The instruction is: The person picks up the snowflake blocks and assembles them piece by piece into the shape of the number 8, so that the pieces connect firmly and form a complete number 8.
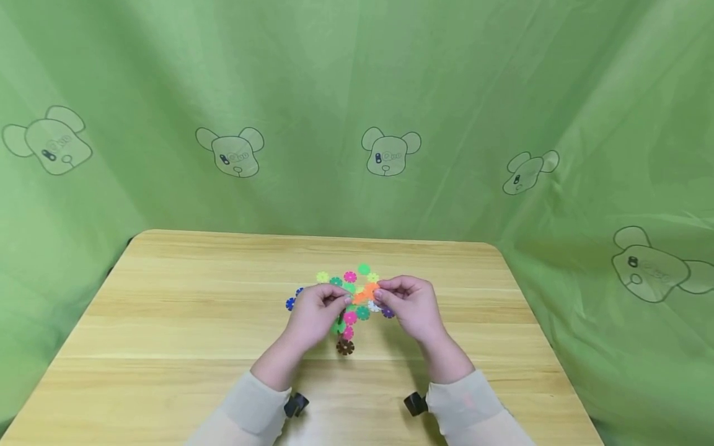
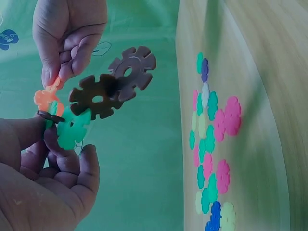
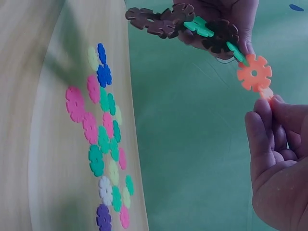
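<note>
Above the table, both hands share one chain of slotted plastic snowflake discs. My left hand (image 1: 312, 314) pinches its green and brown part between thumb and fingers. From there two linked brown discs (image 2: 84, 98) stick out, and a green disc (image 2: 67, 134) shows just over the fingers in the left wrist view. My right hand (image 1: 414, 310) pinches the orange end with thumb and forefinger. There, one orange disc (image 3: 245, 72) faces the right wrist camera and joins a second, smaller-looking orange piece (image 3: 264, 92) at the fingertips. Fingers partly cover the joints.
Several loose snowflake discs lie on the wooden table (image 1: 184, 322) beneath the hands: pink (image 2: 223, 176), green (image 3: 96, 161), blue (image 3: 104, 76), purple (image 3: 103, 218), white (image 3: 105, 190) and pale yellow. A green curtain (image 1: 312, 74) with mouse-head drawings hangs behind the table and along its sides.
</note>
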`<state>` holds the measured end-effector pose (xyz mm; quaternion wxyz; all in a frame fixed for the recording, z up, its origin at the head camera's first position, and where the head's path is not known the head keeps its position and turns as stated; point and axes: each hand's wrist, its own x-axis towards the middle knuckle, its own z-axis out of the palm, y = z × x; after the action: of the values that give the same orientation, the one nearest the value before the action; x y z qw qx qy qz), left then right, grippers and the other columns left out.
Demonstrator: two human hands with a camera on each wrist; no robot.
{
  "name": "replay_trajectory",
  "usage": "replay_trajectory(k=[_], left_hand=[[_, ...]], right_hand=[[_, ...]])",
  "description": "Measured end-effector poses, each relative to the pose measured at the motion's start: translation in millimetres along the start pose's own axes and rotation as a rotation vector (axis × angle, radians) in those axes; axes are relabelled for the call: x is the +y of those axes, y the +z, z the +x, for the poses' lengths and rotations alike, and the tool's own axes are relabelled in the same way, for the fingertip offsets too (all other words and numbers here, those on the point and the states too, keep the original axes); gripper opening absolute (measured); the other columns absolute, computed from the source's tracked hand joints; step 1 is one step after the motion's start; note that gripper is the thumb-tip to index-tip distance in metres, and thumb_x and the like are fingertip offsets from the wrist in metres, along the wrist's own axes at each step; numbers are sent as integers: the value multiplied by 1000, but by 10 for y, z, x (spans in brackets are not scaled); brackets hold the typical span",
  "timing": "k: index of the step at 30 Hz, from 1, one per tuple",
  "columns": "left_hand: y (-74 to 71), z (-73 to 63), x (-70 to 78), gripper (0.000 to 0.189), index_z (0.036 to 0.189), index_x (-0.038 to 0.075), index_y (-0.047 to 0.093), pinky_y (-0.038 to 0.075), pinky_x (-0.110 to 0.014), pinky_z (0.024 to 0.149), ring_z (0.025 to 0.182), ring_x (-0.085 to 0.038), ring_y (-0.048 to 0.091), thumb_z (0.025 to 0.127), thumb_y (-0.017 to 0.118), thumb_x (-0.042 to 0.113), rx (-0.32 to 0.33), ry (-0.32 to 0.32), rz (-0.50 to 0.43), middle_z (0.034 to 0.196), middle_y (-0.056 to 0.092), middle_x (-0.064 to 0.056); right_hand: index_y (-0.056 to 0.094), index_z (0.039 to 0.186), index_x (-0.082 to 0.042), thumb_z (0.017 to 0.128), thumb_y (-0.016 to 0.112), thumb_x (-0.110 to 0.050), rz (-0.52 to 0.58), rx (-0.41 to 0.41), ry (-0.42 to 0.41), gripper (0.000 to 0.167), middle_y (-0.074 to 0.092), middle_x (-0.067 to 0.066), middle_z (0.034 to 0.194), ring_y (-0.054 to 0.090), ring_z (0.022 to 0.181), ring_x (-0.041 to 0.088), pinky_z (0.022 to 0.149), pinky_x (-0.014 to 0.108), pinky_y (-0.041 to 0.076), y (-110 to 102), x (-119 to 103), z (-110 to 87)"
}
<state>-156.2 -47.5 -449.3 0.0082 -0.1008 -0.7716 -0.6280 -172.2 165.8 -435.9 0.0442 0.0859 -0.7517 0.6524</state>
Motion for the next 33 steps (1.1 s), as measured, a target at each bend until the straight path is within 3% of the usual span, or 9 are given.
replay_trajectory(k=[3,9,14,22,29,33], left_hand=[[-6,-3,4,7,101,0,77,54,-23,61,68,-13,59,99,73,4,3,4,-7,84,72,-6],[-20,-17,1,6,100,1,78,52,-22,58,67,-13,58,98,73,5,-9,-4,-4,81,70,-3],[-10,-21,7,6,100,2,78,50,-21,56,65,-13,56,99,73,6,-32,-16,11,79,69,-1],[30,-21,-1,7,102,3,77,56,-25,66,74,-15,61,98,73,7,-40,-2,28,85,70,0],[93,-8,45,14,108,6,79,57,-27,68,81,-15,64,98,77,15,-52,48,56,93,69,0],[97,2,64,9,104,2,76,62,-31,66,75,-16,66,100,74,10,-78,4,-2,88,70,-3]], right_hand=[[68,103,19,89,74,16,41,-9,32,15,74,27,96,75,75,11,69,28,64,7,11,-6],[64,106,23,90,71,18,126,-55,90,19,76,16,93,76,75,12,73,30,64,-11,55,0],[64,104,24,89,70,19,119,-84,73,17,75,15,89,75,75,12,74,30,64,-28,66,-11],[67,105,21,91,72,16,78,-29,37,16,75,25,93,73,74,12,71,29,64,-6,50,-54],[69,103,20,90,71,18,62,-167,-36,14,76,18,94,75,80,12,76,32,65,-11,11,-58],[67,104,22,91,71,14,43,-204,-76,15,74,24,95,75,80,12,76,34,65,-42,47,-25]])
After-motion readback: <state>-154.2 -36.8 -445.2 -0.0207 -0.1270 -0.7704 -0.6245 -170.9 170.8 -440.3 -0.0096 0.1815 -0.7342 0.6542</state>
